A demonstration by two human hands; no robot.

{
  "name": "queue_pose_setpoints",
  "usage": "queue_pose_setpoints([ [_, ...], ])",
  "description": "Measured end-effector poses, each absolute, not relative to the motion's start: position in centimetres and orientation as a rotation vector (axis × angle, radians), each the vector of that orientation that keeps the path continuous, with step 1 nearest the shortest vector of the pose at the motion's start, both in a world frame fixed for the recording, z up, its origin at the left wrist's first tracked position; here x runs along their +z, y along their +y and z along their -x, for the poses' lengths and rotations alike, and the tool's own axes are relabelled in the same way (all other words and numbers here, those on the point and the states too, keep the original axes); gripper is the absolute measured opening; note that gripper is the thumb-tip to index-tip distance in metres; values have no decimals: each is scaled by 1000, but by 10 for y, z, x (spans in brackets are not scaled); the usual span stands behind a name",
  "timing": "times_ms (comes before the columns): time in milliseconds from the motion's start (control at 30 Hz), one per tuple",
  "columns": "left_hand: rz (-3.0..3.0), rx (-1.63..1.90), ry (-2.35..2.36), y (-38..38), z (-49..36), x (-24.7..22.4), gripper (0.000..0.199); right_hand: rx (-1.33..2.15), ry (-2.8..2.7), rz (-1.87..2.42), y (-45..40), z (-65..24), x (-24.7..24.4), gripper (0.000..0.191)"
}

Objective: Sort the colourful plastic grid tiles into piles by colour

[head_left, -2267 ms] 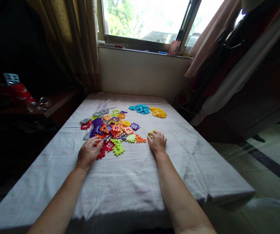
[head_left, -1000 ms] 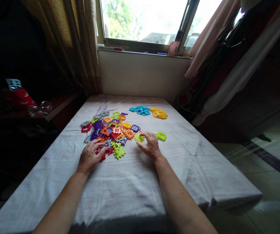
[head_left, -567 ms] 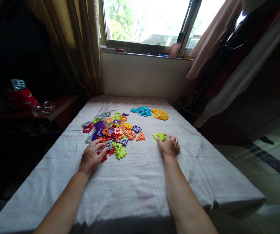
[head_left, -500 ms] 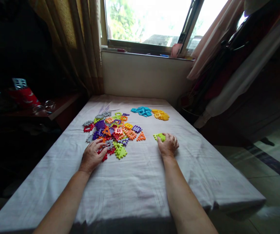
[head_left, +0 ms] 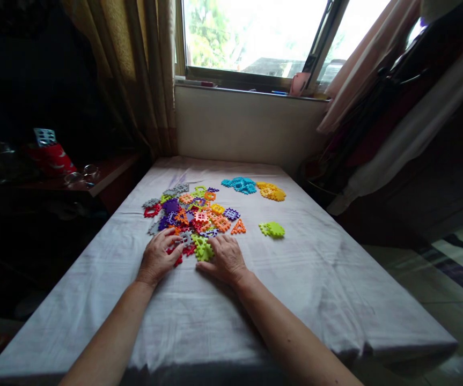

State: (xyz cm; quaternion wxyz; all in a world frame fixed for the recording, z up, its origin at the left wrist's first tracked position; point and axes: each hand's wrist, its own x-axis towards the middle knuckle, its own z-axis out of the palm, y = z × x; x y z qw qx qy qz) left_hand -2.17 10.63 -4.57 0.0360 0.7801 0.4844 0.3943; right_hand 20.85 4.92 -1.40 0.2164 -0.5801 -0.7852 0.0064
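Note:
A mixed heap of toothed plastic building pieces point(head_left: 201, 216) in red, purple, orange, grey and lime lies left of centre on the table. My left hand point(head_left: 159, 256) rests at the heap's near left edge, fingers apart over red and grey pieces. At the near right edge is my right hand point(head_left: 226, 258), its thumb and fingers spread beside a lime green piece point(head_left: 203, 250) and partly covering it. Apart from the heap, to the right, lie a few lime green pieces point(head_left: 272, 230). An orange triangle piece point(head_left: 238, 227) sits at the heap's right side.
Toward the back are a pile of blue pieces point(head_left: 240, 185) and a pile of yellow pieces point(head_left: 271, 191). A pale cloth point(head_left: 320, 289) covers the table. Left stands a dark side table with glasses point(head_left: 82, 176) and a red container point(head_left: 56, 159); clothes point(head_left: 360, 177) hang at right.
My right hand has let go of a lime green piece at the right and moved left to the heap. My left hand stays at the heap. The view has shifted slightly.

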Motion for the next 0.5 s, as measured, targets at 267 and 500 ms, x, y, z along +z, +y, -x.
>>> queue_pose_setpoints([
  [267,-2395,1180,1509,104,21,-43,28,155,-2175,1545,53,-235,-14,45],
  [500,-2385,1177,1503,107,23,-45,31,274,-1983,1512,56,-305,-18,41],
])
